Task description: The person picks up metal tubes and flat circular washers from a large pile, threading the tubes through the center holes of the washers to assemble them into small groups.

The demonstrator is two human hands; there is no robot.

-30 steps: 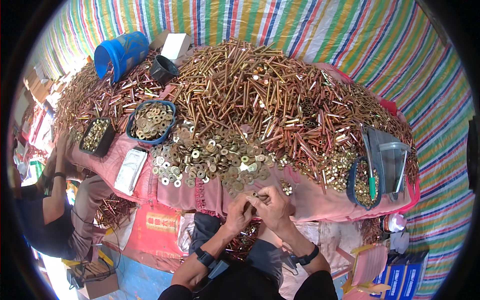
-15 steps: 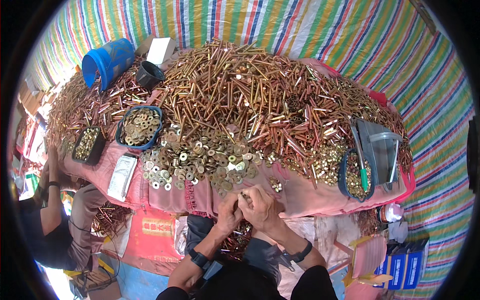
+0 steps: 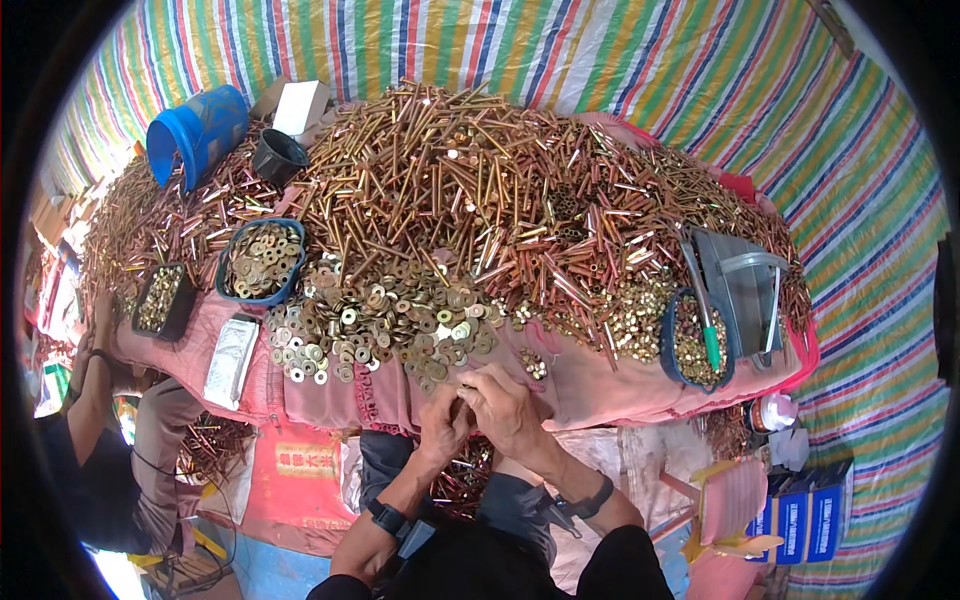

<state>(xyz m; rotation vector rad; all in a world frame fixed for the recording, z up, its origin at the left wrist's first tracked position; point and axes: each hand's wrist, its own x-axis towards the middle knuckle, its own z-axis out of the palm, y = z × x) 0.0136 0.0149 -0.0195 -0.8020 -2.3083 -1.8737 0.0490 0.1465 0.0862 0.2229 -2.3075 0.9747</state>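
My left hand (image 3: 443, 424) and my right hand (image 3: 505, 410) meet at the front edge of the pink cloth (image 3: 600, 388), fingers curled in and pressed together. Whatever small part sits between the fingertips is too small or hidden to make out. Just beyond them lies a spread of flat metal washers (image 3: 400, 318). A few brass-coloured nuts (image 3: 533, 363) rest on the cloth to the right of my hands. Behind the washers rises a big heap of long coppery bolts or sleeves (image 3: 450, 190), with more nuts (image 3: 635, 325) along its right front.
A blue tub of washers (image 3: 221, 272) and a dark tray of nuts (image 3: 187, 318) stand left. At right is a blue tub of nuts (image 3: 668, 350) with a green-handled tool (image 3: 711, 345), beside a grey scoop (image 3: 735, 285). A blue bucket (image 3: 215, 125) lies behind; another person (image 3: 95, 430) sits left.
The whole view has shifted, so things lie slightly further left. My hands stay together at the cloth edge; the small metal piece seen between the fingers earlier is now hidden.
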